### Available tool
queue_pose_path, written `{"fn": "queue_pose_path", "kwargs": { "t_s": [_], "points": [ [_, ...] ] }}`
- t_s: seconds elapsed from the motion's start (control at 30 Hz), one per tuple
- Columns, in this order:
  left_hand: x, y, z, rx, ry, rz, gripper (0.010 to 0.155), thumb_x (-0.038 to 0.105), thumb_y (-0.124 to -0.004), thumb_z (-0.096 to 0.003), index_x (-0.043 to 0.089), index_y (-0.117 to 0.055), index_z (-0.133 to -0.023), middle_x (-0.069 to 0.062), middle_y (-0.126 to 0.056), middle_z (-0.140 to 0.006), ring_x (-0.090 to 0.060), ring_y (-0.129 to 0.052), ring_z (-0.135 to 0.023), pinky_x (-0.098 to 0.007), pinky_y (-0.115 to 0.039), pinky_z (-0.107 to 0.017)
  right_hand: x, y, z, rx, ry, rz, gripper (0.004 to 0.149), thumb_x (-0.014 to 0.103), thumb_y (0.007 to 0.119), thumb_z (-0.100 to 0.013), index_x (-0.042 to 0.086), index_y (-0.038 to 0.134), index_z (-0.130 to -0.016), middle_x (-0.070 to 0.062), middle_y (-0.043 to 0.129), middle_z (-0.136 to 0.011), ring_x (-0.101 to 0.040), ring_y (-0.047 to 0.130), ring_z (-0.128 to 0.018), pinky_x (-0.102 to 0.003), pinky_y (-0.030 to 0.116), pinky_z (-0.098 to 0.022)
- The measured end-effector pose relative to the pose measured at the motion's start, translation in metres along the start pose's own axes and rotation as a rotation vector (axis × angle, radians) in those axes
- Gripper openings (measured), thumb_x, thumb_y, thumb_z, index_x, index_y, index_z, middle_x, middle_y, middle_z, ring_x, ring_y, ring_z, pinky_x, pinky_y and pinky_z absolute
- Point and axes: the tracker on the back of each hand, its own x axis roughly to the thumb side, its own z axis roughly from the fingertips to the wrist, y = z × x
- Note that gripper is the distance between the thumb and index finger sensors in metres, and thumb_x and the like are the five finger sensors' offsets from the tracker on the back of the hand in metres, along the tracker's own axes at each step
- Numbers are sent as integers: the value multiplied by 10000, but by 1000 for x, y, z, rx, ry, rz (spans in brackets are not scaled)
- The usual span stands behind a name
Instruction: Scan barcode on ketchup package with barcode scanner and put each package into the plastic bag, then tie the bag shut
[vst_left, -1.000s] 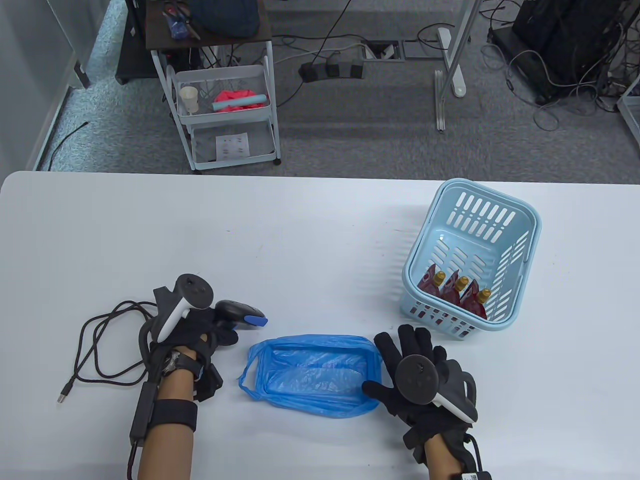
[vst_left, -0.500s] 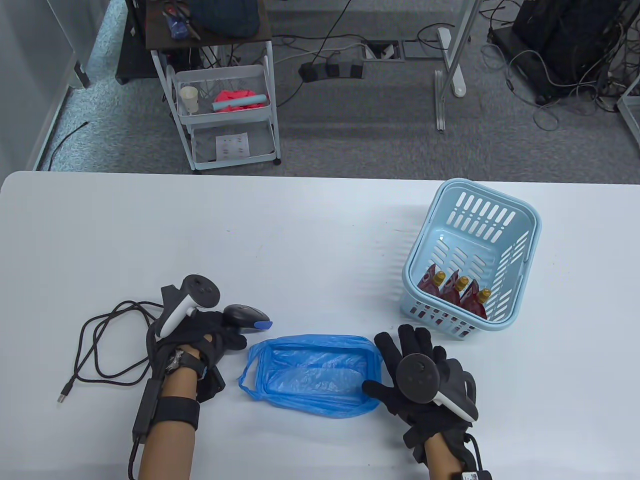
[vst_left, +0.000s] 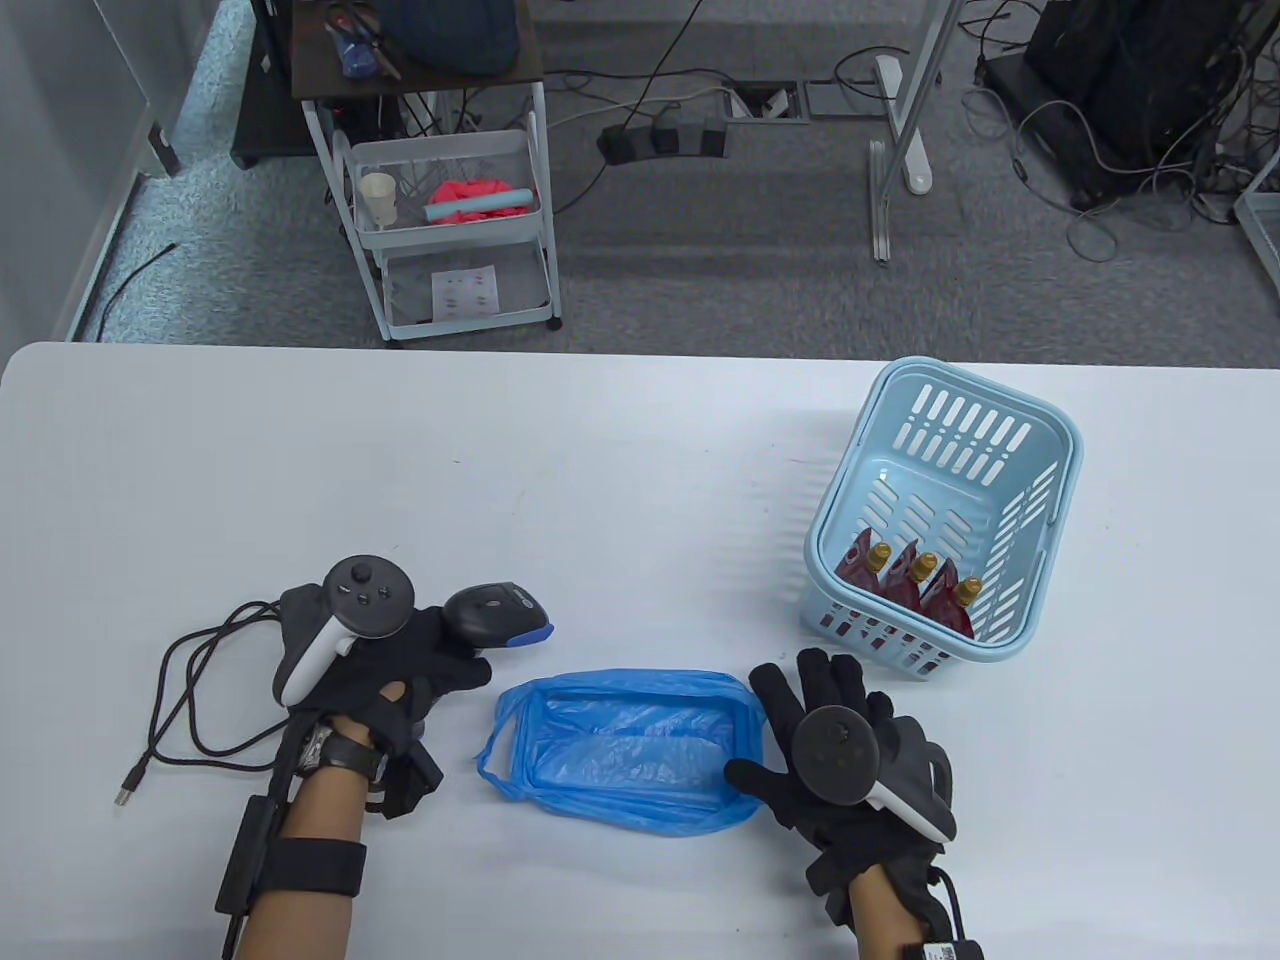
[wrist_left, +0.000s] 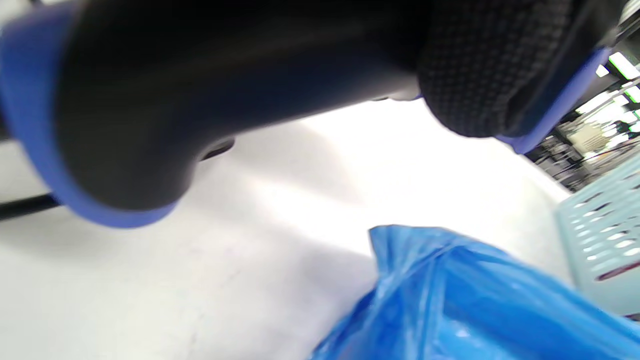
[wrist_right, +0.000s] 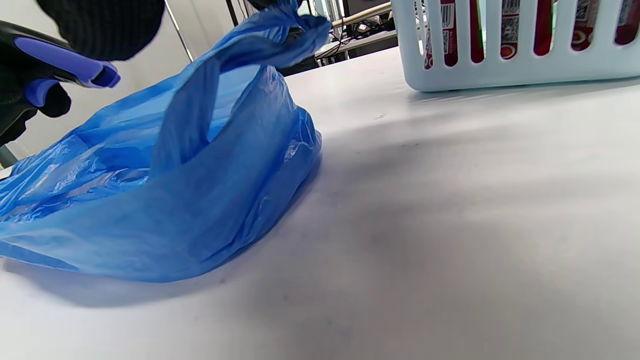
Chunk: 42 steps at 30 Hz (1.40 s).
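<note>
A gloved left hand grips a black barcode scanner near the front left of the white tabletop, its cable looped toward the left edge. The right hand rests fingers spread at the right end of a blue plastic bag lying by the front edge. Three red ketchup packages stand in a pale blue basket toward the right edge

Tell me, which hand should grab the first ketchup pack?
Probably the right hand: it is nearest the basket holding the ketchup packs, while the left hand holds the scanner.
</note>
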Motion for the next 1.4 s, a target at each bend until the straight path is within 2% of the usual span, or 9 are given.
{"fn": "queue_pose_path", "kwargs": {
  "t_s": [0.1,0.23,0.5,0.77,0.83,0.87,1.4],
  "points": [
    [1,1,11,52,-69,25,586,546,-911,-383,278,-847,-900,43,-779,-791,-274,-868,-711,-487,-776,-580,1,0,0,-5,-4,4,886,640,678,-480,237,284,-1164,-228,143,-1195,-509,103,-1075,-739,203,-731],
    [3,1,26,120,-162,45,569,528,-910,-393,278,-845,-900,1,-773,-929,-350,-871,-835,-515,-767,-612,1,0,0,-11,-5,9,888,639,678,-481,233,283,-1165,-228,141,-1195,-509,98,-1074,-740,203,-730],
    [7,-8,44,178,-274,57,559,518,-912,-392,269,-854,-889,-19,-840,-940,-378,-924,-825,-524,-790,-600,3,1,0,-5,0,24,888,640,677,-480,233,283,-1165,-229,142,-1194,-510,98,-1073,-739,202,-730],
    [1,-36,48,178,-348,71,540,498,-930,-381,260,-876,-863,-22,-933,-854,-326,-1018,-729,-503,-823,-575,11,2,3,-14,-11,70,889,641,677,-480,231,285,-1165,-231,143,-1194,-512,101,-1072,-739,208,-730],
    [1,-39,48,148,-346,22,539,502,-926,-383,271,-868,-866,-12,-931,-855,-310,-1018,-733,-501,-818,-584,13,2,3,-15,-11,79,889,640,678,-479,232,286,-1164,-231,142,-1194,-512,101,-1071,-739,206,-730],
    [2,-41,49,172,-351,13,533,496,-930,-378,271,-874,-858,-5,-937,-843,-305,-1022,-722,-503,-818,-580,14,3,3,-13,-12,83,888,639,677,-481,231,284,-1164,-231,143,-1193,-511,101,-1072,-738,206,-730],
    [2,-51,57,135,-391,33,483,488,-915,-397,328,-840,-846,24,-900,-815,-281,-995,-693,-515,-795,-596,25,0,6,-40,-7,163,881,635,681,-481,225,303,-1163,-235,165,-1195,-513,114,-1074,-737,217,-731]
  ]
}}
